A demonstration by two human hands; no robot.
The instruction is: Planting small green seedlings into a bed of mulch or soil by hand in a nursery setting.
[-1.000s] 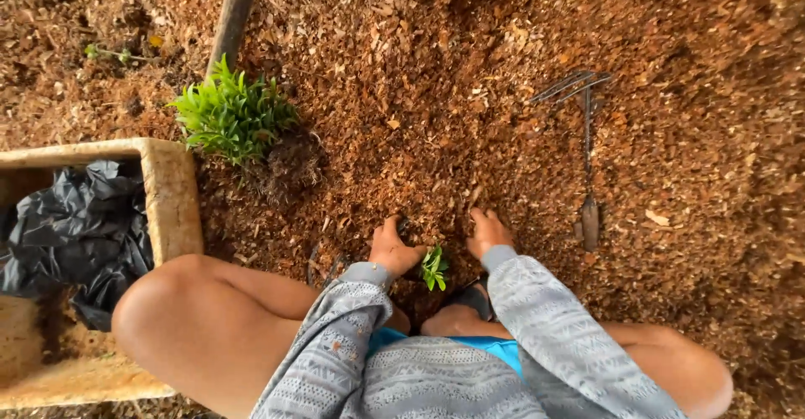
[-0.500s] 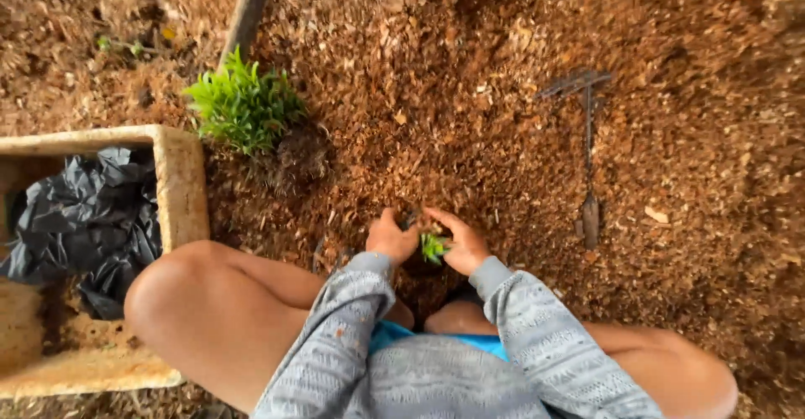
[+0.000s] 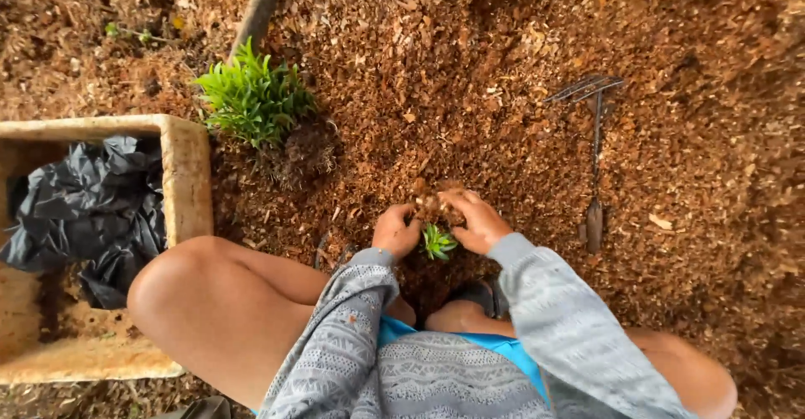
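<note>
A small green seedling (image 3: pixel 437 242) stands in reddish-brown wood-chip mulch (image 3: pixel 470 67) just in front of my knees. My left hand (image 3: pixel 396 230) rests on the mulch at the seedling's left, fingers curled against the ground. My right hand (image 3: pixel 476 220) is cupped on its right, and a heap of loose mulch (image 3: pixel 436 205) sits between the fingertips of both hands, just beyond the plant. Both sleeves are grey and patterned.
A bunch of green seedlings (image 3: pixel 251 96) with a dark root ball lies on the mulch to the upper left, beside a wooden pole (image 3: pixel 262 4). A foam box (image 3: pixel 186 176) holding black plastic (image 3: pixel 88 209) stands at the left. A small hand rake (image 3: pixel 594 146) lies to the right.
My hands, apart on the mulch a second ago, have come together around the seedling and drawn a heap of mulch in behind it. The view has shifted slightly.
</note>
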